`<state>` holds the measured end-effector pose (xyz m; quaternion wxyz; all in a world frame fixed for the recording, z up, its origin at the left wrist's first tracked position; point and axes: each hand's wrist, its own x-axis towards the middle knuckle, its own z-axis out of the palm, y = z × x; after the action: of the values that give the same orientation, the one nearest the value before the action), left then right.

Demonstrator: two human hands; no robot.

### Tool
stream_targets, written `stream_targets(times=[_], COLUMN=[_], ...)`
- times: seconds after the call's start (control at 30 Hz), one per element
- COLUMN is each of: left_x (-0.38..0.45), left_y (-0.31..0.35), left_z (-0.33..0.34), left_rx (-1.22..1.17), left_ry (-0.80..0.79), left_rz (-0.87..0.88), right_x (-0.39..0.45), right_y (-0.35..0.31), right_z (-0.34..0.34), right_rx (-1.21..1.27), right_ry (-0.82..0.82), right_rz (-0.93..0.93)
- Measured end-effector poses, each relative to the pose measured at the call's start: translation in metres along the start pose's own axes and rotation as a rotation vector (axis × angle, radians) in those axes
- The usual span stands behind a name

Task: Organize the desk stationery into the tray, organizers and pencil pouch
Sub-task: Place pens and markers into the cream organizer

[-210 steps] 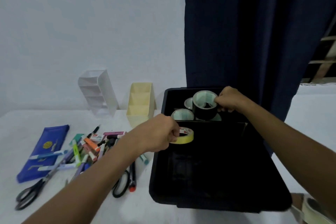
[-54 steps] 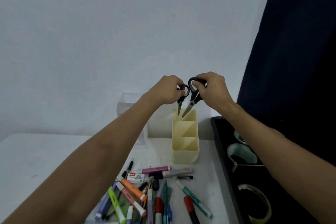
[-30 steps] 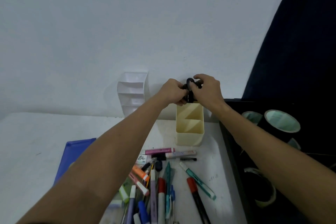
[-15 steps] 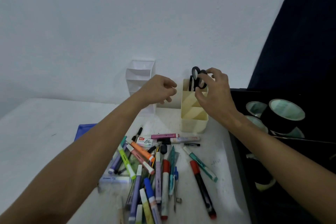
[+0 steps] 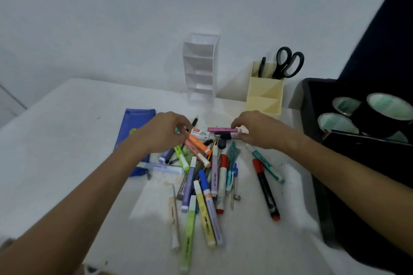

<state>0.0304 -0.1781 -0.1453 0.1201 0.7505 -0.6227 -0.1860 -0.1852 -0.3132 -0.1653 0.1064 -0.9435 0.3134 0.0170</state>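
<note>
Fingers (image 5: 237, 123) touch pink marker (image 5: 221, 129), pile's far edge.

The one camera sat on my head, looking forward and down over my forearms at the table (image 5: 67, 131), close enough that the pens (image 5: 201, 185) filled the middle, the wall (image 5: 111, 18) beyond.

Counted on white table (image 5: 55, 140): two organizers, one white (image 5: 200, 69), one cream (image 5: 264, 94); two black scissors (image 5: 287, 62) upright in cream one; one blue pouch (image 5: 136, 125); one black tray (image 5: 312, 105) holding at least three tape rolls (image 5: 388, 109); loose pens and markers (image 5: 201, 174) overlapping, exact count unclear.
</note>
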Motion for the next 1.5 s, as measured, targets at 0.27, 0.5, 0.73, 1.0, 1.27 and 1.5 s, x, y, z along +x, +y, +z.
stream_targets(times=[0.27,0.5,0.73,1.0,1.27,1.5], left_x=[-0.053,-0.053,-0.041,-0.030,-0.022,0.002], left_y=[0.008,0.020,0.020,0.014,0.006,-0.001], left_z=[0.046,0.065,0.068,0.065,0.046,0.014], left_rx=[0.007,0.107,0.282,0.427,0.518,0.316], left_ry=[-0.016,-0.149,-0.217,-0.115,-0.030,0.208], left_rz=[0.040,0.363,0.439,0.462,0.427,0.417], right_x=[0.005,0.003,0.003,0.002,-0.017,-0.030], right_y=[0.016,0.025,0.029,0.028,0.020,0.023], right_z=[0.026,0.032,0.033,0.019,-0.015,-0.051], right_rx=[-0.208,-0.238,-0.122,0.057,0.298,0.570], right_ry=[-0.129,-0.100,-0.058,-0.024,0.188,0.454], right_rz=[0.165,0.172,0.199,0.228,0.134,0.161])
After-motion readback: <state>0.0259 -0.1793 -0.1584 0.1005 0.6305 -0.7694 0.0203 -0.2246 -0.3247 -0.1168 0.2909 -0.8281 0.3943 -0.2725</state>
